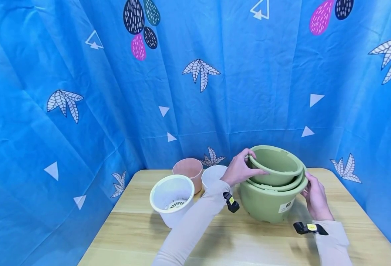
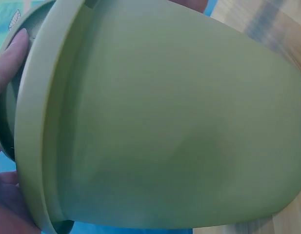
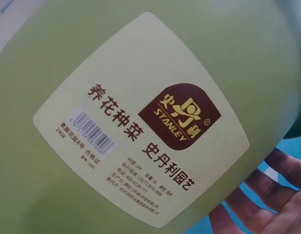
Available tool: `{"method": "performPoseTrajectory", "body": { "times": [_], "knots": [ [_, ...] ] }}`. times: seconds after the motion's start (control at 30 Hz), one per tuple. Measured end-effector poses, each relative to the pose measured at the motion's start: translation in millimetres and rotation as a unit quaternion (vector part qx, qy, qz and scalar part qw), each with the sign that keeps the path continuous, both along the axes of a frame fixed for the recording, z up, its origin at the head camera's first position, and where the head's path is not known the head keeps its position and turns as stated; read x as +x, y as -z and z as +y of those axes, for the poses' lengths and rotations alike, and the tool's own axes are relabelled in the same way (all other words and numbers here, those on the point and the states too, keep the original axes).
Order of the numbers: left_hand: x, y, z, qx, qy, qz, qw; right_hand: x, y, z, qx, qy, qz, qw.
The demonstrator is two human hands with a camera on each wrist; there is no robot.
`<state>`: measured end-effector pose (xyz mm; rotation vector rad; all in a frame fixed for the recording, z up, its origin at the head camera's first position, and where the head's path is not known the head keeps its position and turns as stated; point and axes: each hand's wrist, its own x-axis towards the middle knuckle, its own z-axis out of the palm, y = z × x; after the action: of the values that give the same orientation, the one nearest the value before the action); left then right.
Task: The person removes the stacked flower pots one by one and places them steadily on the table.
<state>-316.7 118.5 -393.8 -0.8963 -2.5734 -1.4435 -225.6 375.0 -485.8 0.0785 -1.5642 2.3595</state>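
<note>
The left hand [image 1: 240, 169] is partly open, with thumb and fingers spread apart, and it grips the rim of a round light-green plastic pot [image 1: 275, 162], the uppermost of a nested stack. In the left wrist view this hand is cut off by the picture edge, so only parts of it are seen. The right hand [image 1: 316, 195] has its fingers bent and holds the right side of the rim of a large light-green plastic pot [image 1: 260, 205], the outermost one. Some of its fingers are hidden behind the wall, and how firmly they press I cannot tell.

Between these two pots appears the rim of a middle green pot [image 1: 276, 187]; its body is hidden inside. The uppermost pot sits tilted, and its bottom is also hidden. On the outer wall there is a pale paper label [image 3: 140, 122] with a barcode and the word STANLEY; its smallest print is hard to read.

The stack stands on the right part of a light wooden table [image 1: 128, 236]. To its left are a white plastic pot with slotted bottom [image 1: 172, 194], a pink pot [image 1: 186, 169] behind it, and a second white pot [image 1: 212, 175], partly covered by the left arm. Behind hangs a blue patterned curtain [image 1: 258, 111].
</note>
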Motion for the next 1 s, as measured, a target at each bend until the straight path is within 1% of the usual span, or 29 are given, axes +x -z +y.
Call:
{"method": "performPoseTrajectory", "body": {
  "times": [0.23,0.37,0.53,0.67,0.8,1.0],
  "knots": [
    [-2.3,-0.9,1.0,0.016,0.008,-0.004,0.9998,-0.4,0.0,-0.3,-0.007,-0.001,0.007,1.0],
    [-2.7,-4.1,0.9,0.028,0.01,-0.006,0.9995,-0.4,-0.5,-0.4,-0.008,0.0,0.011,1.0],
    [-2.2,-8.6,0.3,0.048,0.021,-0.012,0.9985,-0.5,-1.1,-0.5,-0.005,0.002,0.01,1.0],
    [-0.7,-11.8,0.1,0.078,0.034,-0.024,0.9961,-1.3,-1.3,-0.5,-0.004,0.002,0.009,1.0],
    [-0.5,-14.9,0.5,0.115,0.047,-0.035,0.9917,-1.8,-1.0,-0.3,-0.006,0.001,0.009,1.0],
    [-1.9,-20.1,1.1,0.148,0.05,-0.031,0.9872,-1.8,-0.5,0.7,-0.004,0.0,0.008,1.0]
  ]
}}
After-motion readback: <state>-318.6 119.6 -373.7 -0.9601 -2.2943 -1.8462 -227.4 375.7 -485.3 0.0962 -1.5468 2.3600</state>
